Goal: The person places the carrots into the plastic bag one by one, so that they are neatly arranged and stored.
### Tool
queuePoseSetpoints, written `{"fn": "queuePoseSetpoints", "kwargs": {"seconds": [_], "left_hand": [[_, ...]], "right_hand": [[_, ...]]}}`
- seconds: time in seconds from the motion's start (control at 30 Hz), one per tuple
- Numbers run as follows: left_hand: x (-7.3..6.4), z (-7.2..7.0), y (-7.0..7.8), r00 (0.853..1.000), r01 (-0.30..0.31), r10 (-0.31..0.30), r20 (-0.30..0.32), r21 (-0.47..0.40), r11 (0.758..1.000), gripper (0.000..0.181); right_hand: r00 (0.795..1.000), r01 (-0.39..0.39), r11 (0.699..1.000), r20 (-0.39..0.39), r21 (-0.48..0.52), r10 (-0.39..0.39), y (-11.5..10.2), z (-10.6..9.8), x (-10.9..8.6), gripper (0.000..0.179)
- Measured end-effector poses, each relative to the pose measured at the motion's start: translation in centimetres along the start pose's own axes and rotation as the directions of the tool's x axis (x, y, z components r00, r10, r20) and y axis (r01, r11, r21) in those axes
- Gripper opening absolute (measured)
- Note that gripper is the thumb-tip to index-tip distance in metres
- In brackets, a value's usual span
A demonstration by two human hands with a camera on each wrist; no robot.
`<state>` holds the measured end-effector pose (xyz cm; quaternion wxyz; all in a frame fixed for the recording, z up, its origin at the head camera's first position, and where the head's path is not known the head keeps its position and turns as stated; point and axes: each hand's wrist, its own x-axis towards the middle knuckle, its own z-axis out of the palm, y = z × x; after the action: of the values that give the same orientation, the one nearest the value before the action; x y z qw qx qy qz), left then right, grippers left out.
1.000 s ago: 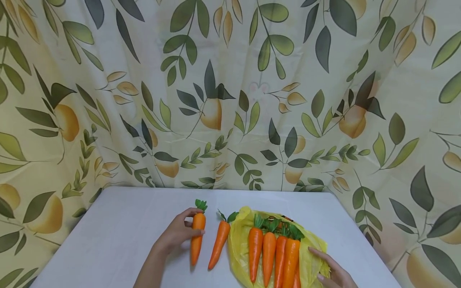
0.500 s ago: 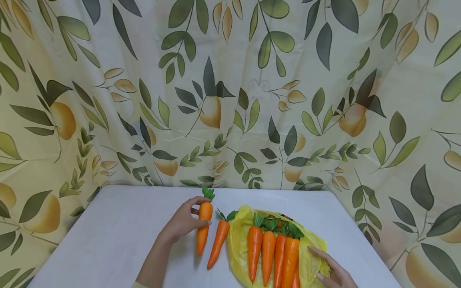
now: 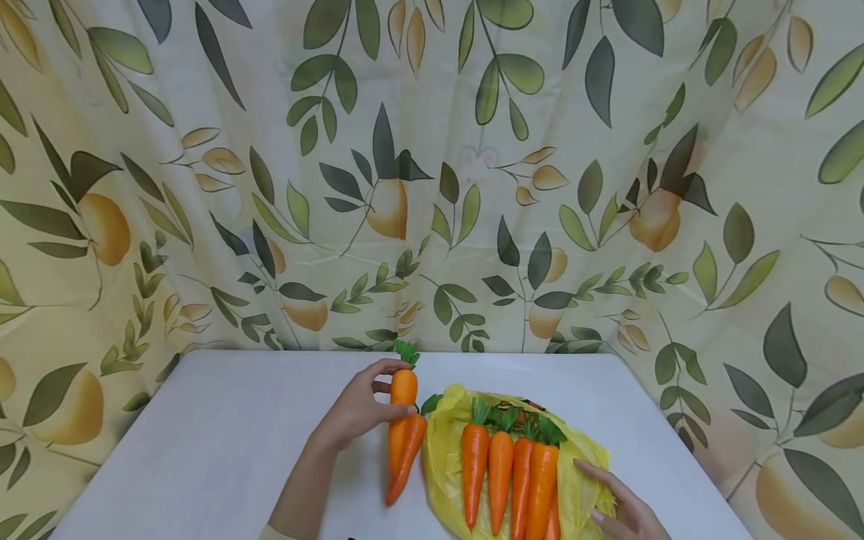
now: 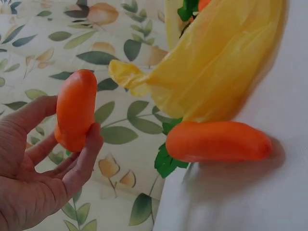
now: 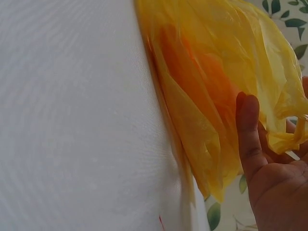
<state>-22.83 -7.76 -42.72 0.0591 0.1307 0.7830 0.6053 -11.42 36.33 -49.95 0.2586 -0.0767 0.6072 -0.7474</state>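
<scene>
My left hand (image 3: 361, 405) holds an orange carrot (image 3: 403, 388) by its upper part, thumb on one side and fingers on the other, green top up. In the left wrist view this carrot (image 4: 78, 103) is raised apart from a second carrot (image 4: 216, 141) lying on the table. A yellow plastic bag (image 3: 442, 450) lies spread to the right, with several carrots (image 3: 500, 472) side by side on it, tops pointing away. My right hand (image 3: 628, 504) rests at the bag's right edge; in the right wrist view its straight finger (image 5: 248, 122) touches the crumpled plastic.
The white table (image 3: 256, 420) extends left of the carrots and behind the bag. A curtain (image 3: 432, 225) printed with leaves and fruit hangs just beyond the table's back edge and around both sides.
My left hand has carried its carrot rightward and away from me, so that it now overlaps the second carrot in the head view. My right hand has stayed at the bag.
</scene>
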Motion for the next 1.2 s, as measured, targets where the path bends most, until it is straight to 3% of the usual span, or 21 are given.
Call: {"fn": "queuePoseSetpoints", "kwargs": {"seconds": [0.5,0.87,1.2], "left_hand": [[0.5,2.9,1.3,0.997,-0.021,0.025,0.07,-0.067,0.998,0.056],[0.4,5.1,2.3,0.993,-0.012,0.024,0.12,-0.1,0.995,0.054],[0.2,7.0,2.8,0.988,-0.018,0.034,0.148,-0.11,0.994,0.057]], "right_hand": [[1.0,-0.012,1.0,-0.013,-0.008,0.012,-0.1,-0.1,-0.1,0.045],[0.998,-0.02,0.998,0.065,0.053,0.017,-0.2,-0.4,-0.3,0.046],[1.0,-0.018,1.0,-0.002,0.005,0.018,-0.3,0.2,0.0,0.045]]}}
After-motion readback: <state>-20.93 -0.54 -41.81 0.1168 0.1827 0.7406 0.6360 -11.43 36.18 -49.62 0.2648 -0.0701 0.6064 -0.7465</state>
